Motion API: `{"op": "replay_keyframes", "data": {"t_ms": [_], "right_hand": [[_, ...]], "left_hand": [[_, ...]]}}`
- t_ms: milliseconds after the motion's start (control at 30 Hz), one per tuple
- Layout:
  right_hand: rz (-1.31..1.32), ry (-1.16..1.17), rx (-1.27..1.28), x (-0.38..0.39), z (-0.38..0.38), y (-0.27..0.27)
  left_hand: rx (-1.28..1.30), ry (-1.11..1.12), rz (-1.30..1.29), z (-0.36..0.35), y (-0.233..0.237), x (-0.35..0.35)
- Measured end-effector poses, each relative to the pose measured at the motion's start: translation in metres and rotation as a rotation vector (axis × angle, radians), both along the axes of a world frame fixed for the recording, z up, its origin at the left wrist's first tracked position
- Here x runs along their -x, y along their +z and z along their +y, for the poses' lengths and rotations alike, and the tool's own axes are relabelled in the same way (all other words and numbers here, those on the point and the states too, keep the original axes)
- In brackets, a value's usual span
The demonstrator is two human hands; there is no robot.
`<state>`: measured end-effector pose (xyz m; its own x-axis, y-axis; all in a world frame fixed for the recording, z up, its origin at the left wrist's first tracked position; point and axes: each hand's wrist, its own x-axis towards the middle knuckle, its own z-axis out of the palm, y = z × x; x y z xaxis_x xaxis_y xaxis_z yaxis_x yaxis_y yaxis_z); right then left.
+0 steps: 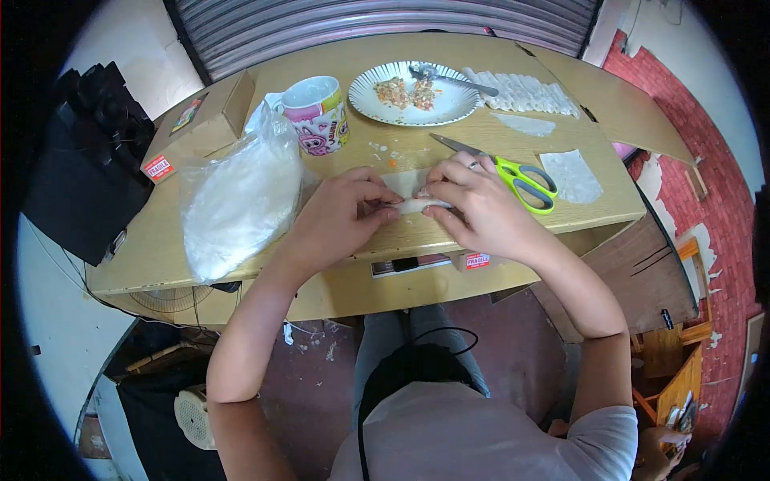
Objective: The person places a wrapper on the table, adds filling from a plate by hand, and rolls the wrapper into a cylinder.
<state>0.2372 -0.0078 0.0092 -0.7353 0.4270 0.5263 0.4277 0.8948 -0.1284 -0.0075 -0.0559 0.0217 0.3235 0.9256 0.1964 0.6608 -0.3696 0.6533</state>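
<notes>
Both my hands pinch a partly rolled spring roll wrapper (413, 206) near the table's front edge. My left hand (345, 212) is closed on its left end, and my right hand (477, 200) grips the right end. A flat part of the wrapper extends beyond the roll, away from me. Just right of my right hand lie scissors (532, 178) with green handles, blades partly behind my fingers. Farther back, a white paper plate (369, 100) holds chopped filling (405, 94) and a spoon (437, 74). Several finished rolls (525, 94) lie in a row beside the plate.
A plastic bag of white wrappers (237, 200) sits left of my left hand, near a printed mug (318, 120) and a cardboard box (200, 120). Loose wrapper pieces (571, 176) lie at the right. Filling crumbs dot the table (313, 272). Another person's hand (670, 441) shows at lower right.
</notes>
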Motion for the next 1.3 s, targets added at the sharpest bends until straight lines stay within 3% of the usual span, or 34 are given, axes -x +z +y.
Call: {"op": "replay_keyframes", "data": {"t_ms": [300,367,500,633,700,767,900,967,1100,1200,1267,1300], "right_hand": [[0.105,0.064,0.098,-0.002,0.012,-0.010],[0.104,0.061,0.076,-0.003,0.013,-0.009],[0.101,0.067,0.058,-0.004,0.012,-0.009],[0.123,0.055,-0.002,-0.004,0.017,-0.010],[0.100,0.031,0.037,-0.003,0.020,-0.009],[0.079,0.028,0.082,-0.001,0.021,-0.004],[0.025,0.051,0.260,0.003,0.032,0.008],[0.021,0.035,0.347,0.005,0.033,0.011],[-0.058,-0.068,0.609,0.009,0.038,0.017],[0.070,-0.026,0.578,0.009,0.040,0.010],[0.097,-0.011,0.546,0.010,0.043,0.003],[0.124,0.003,0.514,0.010,0.042,0.002]], "left_hand": [[0.127,0.073,-0.154,0.012,-0.019,0.008],[0.025,0.074,-0.052,0.015,-0.021,0.010],[0.065,0.061,-0.009,0.015,-0.013,0.008],[0.084,0.066,-0.171,0.018,-0.016,0.009],[0.094,0.059,-0.237,0.023,-0.015,0.011],[0.283,0.057,-0.141,0.026,-0.008,0.015],[0.340,0.118,-0.102,0.031,-0.010,0.013],[0.012,0.079,-0.141,0.036,-0.028,0.018],[0.163,0.114,-0.258,0.034,-0.026,0.014],[-0.018,0.110,-0.207,0.025,-0.016,0.007],[-0.398,0.023,0.161,0.022,-0.016,0.006],[-0.399,0.023,0.160,0.018,-0.017,0.004]]}}
